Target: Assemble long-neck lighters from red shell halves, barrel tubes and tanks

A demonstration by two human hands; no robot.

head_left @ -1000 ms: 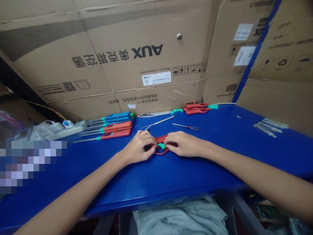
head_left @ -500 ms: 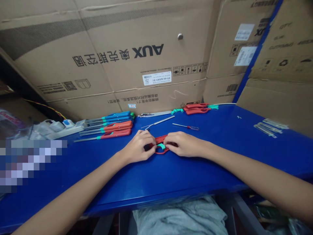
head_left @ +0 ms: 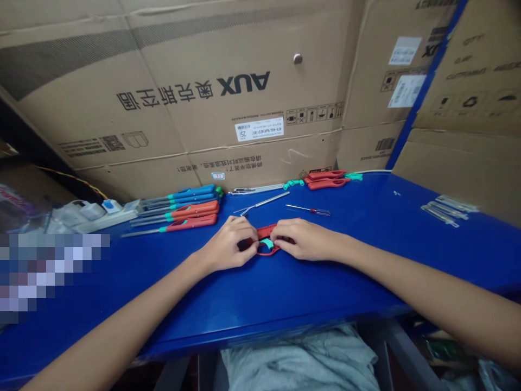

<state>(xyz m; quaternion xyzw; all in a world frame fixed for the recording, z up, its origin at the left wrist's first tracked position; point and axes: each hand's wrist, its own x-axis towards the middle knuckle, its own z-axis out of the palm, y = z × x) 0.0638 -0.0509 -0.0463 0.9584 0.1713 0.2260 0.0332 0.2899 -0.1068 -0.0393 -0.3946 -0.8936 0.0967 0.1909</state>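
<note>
Red plastic shows between my two hands: a handle (head_left: 265, 232) with a teal trigger (head_left: 267, 244) set in its loop. It lies low on the blue tabletop (head_left: 285, 293), at the middle and nearer the front edge than the back. My left grip (head_left: 228, 245) is clenched on its left end, fingers curled over the top. My right grip (head_left: 303, 239) is closed on its right end in the same way, knuckles up. Both ends of the handle are hidden under my fingers, so only the short middle stretch and the trigger can be seen. My forearms rest across the front of the tabletop.

Just behind my hands lies a thin metal tube (head_left: 262, 202), tilted up to the right, and to its right a small screwdriver (head_left: 308, 209) with a clear grip end. Neither touches the handle. Further left, a row of lighters (head_left: 183, 209) lies side by side, two with blue bodies at the back and two with red in front, with their metal stems pointing left. Beyond their tips sits a white power strip (head_left: 97, 214).

At the back edge, against the cardboard boxes (head_left: 203, 108), lie two spare handles (head_left: 328, 180) with teal bits beside them and a long metal rod (head_left: 256, 190) to their left. Well off to the right are a few clear strips (head_left: 445, 209). Grey cloth (head_left: 301, 358) shows below the front edge.
</note>
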